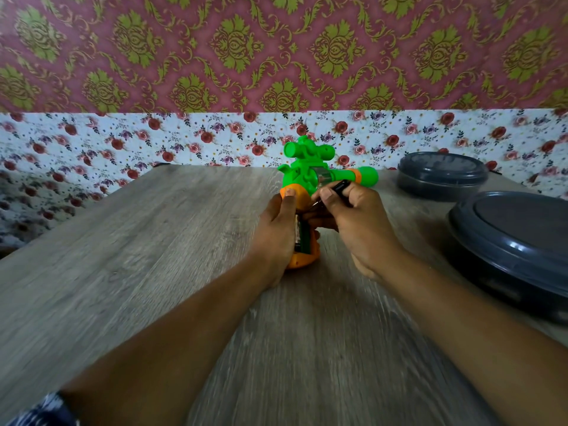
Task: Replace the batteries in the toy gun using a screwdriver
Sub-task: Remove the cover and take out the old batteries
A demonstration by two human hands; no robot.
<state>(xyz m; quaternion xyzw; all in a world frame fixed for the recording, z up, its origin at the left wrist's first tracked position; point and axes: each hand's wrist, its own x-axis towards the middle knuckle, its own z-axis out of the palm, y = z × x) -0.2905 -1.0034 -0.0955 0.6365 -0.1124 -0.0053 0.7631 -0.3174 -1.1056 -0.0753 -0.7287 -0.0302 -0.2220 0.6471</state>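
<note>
A green and orange toy gun (pixel 310 170) lies on the wooden table (pixel 153 256), its orange grip toward me and its barrel pointing right. My left hand (pixel 276 235) wraps the grip from the left, thumb on the orange part. The grip's compartment is uncovered and a dark green battery (pixel 302 236) shows inside. My right hand (pixel 353 222) is closed around a black-handled screwdriver (pixel 341 187), whose metal tip points down-left toward the grip. My fingers hide the tip's exact contact point.
Two dark grey round lidded containers stand on the right: one at the back (pixel 442 173), a larger one nearer (pixel 516 244). Floral wallpaper rises just behind the table's far edge. Bare wood stretches to the left of my hands.
</note>
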